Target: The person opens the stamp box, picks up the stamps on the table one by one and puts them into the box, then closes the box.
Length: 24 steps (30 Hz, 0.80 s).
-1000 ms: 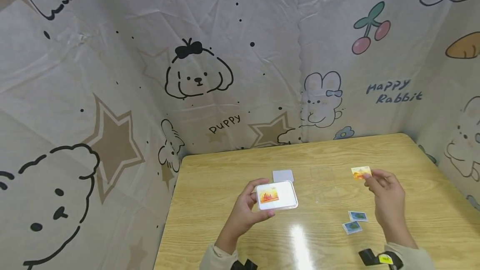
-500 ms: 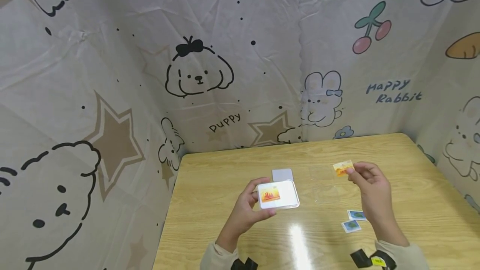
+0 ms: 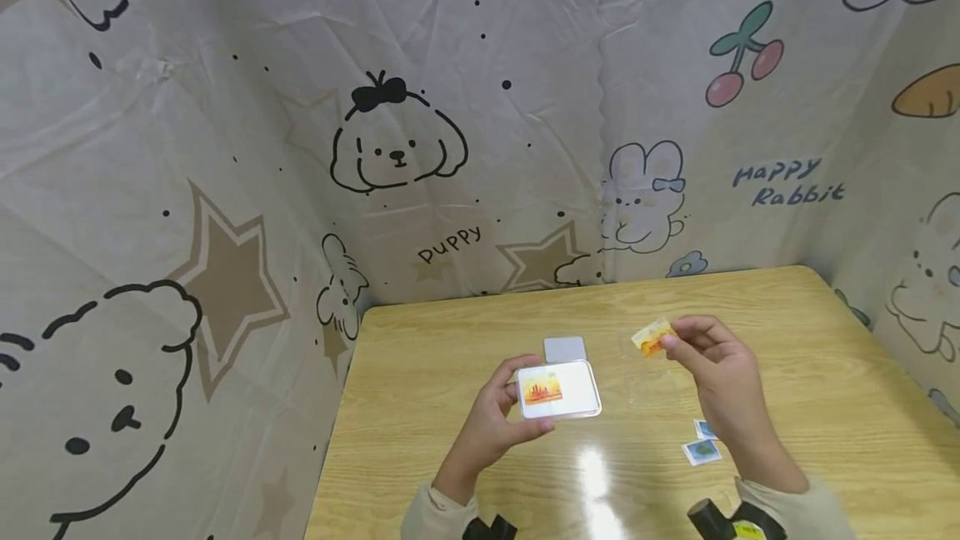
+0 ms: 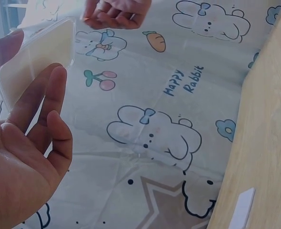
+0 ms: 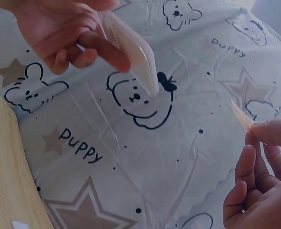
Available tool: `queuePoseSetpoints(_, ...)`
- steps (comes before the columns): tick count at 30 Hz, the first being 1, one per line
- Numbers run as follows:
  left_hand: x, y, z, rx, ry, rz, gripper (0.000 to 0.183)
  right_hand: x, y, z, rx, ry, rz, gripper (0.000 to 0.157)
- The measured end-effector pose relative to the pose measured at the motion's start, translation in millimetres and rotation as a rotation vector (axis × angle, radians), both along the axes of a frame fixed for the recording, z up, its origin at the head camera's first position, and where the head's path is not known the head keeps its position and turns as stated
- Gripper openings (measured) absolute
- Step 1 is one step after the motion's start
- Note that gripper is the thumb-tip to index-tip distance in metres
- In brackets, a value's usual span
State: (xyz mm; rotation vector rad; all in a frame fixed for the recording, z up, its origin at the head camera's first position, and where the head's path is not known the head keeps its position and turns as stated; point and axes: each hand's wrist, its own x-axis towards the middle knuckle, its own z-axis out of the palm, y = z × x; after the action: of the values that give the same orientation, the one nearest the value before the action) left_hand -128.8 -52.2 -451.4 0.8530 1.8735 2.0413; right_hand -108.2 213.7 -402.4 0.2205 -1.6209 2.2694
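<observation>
Person's L hand grips a flat white case by its L end, thumb on the near edge, up off the table; one orange card sits on the case's L half, R half blank; can't tell if it's on top or under a clear cover; R hand pinches a 2nd orange card w/ thumb & fingertips, in the air, apart from the case; so one's placed, one's prob. halfway there; two blue cards lie close together on the table nr the R wrist, one part hidden, neither placed, maybe left for later; a pale card lies on the table beyond the case, use unclear.
</observation>
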Motion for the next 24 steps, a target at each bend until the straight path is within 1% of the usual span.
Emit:
queuePoseSetpoints(2, 0.3, -0.4, -0.4, 0.001, 0.009, 0.000, 0.064, 1.2, -4.9, 1.6, 0.021, 0.004, 0.026, 0.022)
queuePoseSetpoints(5, 0.7, -0.8, -0.4, 0.000, 0.002, 0.000, 0.065, 3.1, -11.8, 3.4, 0.072, -0.001, 0.060, 0.020)
queuePoseSetpoints(9, 0.8, -1.2, -0.2, 0.002, 0.003, 0.002, 0.065, 5.5, -21.7, 5.2, 0.143, -0.030, 0.095, 0.017)
queuePoseSetpoints(13, 1.1, -1.3, -0.2, 0.000, -0.006, 0.004, 0.066, 7.0, -31.4, 5.1, 0.177, -0.051, 0.122, 0.016)
queuePoseSetpoints(16, 1.7, -1.2, 0.1, 0.001, -0.029, 0.004, 0.066, 7.3, -37.5, 4.2, 0.198, -0.066, 0.139, 0.015)
queuePoseSetpoints(21, 2.0, -1.7, -0.1, 0.005, -0.014, 0.002, 0.066, 6.5, -45.3, 3.3, 0.276, -0.100, 0.169, 0.014)
queuePoseSetpoints(24, 2.0, -1.9, -0.4, 0.009, -0.006, -0.002, 0.066, 6.3, -48.3, 2.8, 0.327, -0.105, 0.186, 0.014)
